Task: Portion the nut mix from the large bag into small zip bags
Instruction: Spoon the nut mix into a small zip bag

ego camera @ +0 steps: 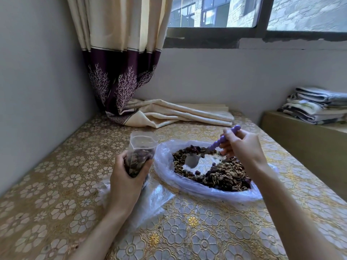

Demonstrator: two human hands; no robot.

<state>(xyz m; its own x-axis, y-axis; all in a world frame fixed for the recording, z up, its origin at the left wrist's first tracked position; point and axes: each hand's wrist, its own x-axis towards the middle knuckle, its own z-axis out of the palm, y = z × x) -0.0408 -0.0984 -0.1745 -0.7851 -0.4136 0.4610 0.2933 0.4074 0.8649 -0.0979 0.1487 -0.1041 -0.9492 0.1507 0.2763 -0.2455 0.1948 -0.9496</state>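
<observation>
small zip bag [139, 156]: upright, open, part-filled | large bag [206, 188]: lying open, nut mix [225, 174] spread inside

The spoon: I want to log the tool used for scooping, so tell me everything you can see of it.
The spoon has a purple, beaded-looking handle, plastic by its look, and a pale, shiny bowl, seemingly metal. It slants down to the left; the handle's rounded end sticks up past the right hand, whose fingers grip the handle. The bowl looks empty and sits low in a bare patch among the nut mix, inside the large bag. Whether it touches the bag's bottom is unclear.
</observation>
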